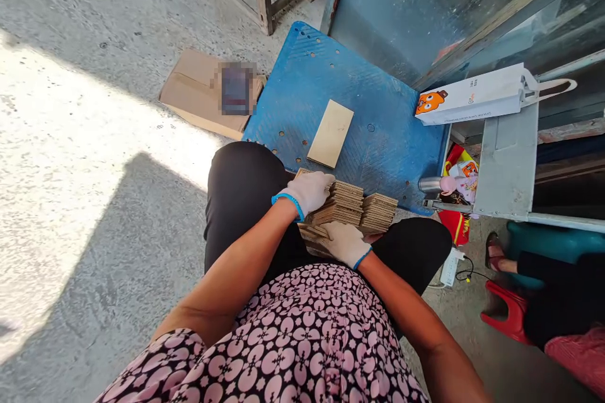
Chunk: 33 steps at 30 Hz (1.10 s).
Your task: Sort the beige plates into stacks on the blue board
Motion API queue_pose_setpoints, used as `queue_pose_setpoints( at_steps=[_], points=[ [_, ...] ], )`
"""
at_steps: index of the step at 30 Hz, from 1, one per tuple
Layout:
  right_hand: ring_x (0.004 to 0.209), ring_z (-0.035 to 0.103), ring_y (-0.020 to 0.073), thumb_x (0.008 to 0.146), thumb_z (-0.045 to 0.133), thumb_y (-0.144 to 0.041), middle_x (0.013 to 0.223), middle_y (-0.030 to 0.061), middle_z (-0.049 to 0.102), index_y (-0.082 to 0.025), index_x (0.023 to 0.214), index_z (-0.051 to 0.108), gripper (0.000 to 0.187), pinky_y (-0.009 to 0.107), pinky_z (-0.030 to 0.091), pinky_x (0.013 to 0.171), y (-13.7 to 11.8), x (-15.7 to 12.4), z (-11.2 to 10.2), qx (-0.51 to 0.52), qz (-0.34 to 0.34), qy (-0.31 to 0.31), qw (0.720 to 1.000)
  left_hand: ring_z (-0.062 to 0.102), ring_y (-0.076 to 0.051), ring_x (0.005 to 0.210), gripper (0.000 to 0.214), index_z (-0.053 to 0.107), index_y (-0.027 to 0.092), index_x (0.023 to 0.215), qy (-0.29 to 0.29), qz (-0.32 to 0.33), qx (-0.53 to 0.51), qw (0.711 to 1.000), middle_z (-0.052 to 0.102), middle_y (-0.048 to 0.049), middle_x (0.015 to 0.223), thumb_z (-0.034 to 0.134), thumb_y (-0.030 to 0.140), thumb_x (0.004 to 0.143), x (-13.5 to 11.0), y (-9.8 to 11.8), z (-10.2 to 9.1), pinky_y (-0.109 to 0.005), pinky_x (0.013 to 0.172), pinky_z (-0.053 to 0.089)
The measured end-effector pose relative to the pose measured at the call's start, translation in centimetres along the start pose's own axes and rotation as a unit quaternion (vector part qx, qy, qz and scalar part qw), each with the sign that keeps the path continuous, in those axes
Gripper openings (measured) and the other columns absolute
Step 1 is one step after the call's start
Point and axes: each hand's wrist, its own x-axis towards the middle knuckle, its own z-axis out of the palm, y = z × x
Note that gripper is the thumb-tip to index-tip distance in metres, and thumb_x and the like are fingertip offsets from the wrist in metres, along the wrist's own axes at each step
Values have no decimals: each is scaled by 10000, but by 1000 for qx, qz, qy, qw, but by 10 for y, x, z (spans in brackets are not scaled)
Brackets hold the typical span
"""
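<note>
Left hand [307, 193]: curled over boards [345, 211], grip unclear
Right hand [348, 244]: against boards, grip unclear
Sheet [331, 134]: on table [387, 138], hands' 12 o'clock

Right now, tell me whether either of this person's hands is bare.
No, the left hand and right hand both wear pale gloves with blue cuffs.

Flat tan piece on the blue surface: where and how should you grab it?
Probably pinch the flat tan piece across its middle, by both long edges, coming from above: it lies flat on the blue surface, with nothing on top, and is narrower that way than lengthwise.
</note>
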Motion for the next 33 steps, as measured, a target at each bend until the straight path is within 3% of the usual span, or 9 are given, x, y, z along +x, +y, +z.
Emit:
queue_pose_setpoints(
  at_steps=[2,4,10,15,21,29,33],
  points=[
    [953,674,247,946,443,-481,1080,88,699,-236,1139,658,379,320,487,760,-9,15,2,-21,-15,-19,999,611,-337,1096,442,656,289,1223,-27,25,151,988,657,-91,1212,599,219,790,1,5,-3,-444,969,435],
    [957,678,253,955,432,-467,1071,99,700,-213,1112,661,376,325,502,758,-15,31,5,-33,-28,-29,999,619,-318,1088,480,593,317,1301,-31,24,216,976,640,-89,1235,547,220,833,2,8,-5,-422,935,456],
    [1020,674,270,958,463,-369,1124,164,689,-162,1134,654,332,372,526,818,-23,76,17,-23,-4,-50,998,625,-277,1079,430,578,341,1285,-50,4,235,971,634,-51,1245,519,231,874,0,16,-12,-369,916,460],
    [1043,669,264,930,539,-298,1096,183,700,-121,1035,681,250,366,511,850,-24,101,25,0,-4,-37,999,620,-255,1085,423,558,355,1305,-47,-16,235,971,637,-28,1233,497,249,900,1,22,-17,-342,917,456],
    [975,676,208,949,526,-287,1043,114,716,-80,1025,656,256,292,493,802,-22,106,34,28,-3,-9,1000,611,-271,1110,489,517,352,1370,-29,-36,218,975,615,-42,1285,494,227,897,10,19,-17,-365,919,469],
    [1053,651,242,991,390,-335,1159,140,678,-188,1143,647,333,333,487,881,-18,100,29,16,-47,5,999,581,-273,1187,476,544,297,1353,0,-46,170,984,595,-67,1337,482,231,886,33,8,1,-360,1002,442],
    [1009,656,247,979,389,-376,1097,100,696,-221,1082,676,342,313,488,837,-8,92,22,44,-18,44,998,584,-288,1196,494,520,250,1384,-3,-51,169,984,598,-99,1338,454,254,894,41,0,12,-366,1006,441]
  ],
)
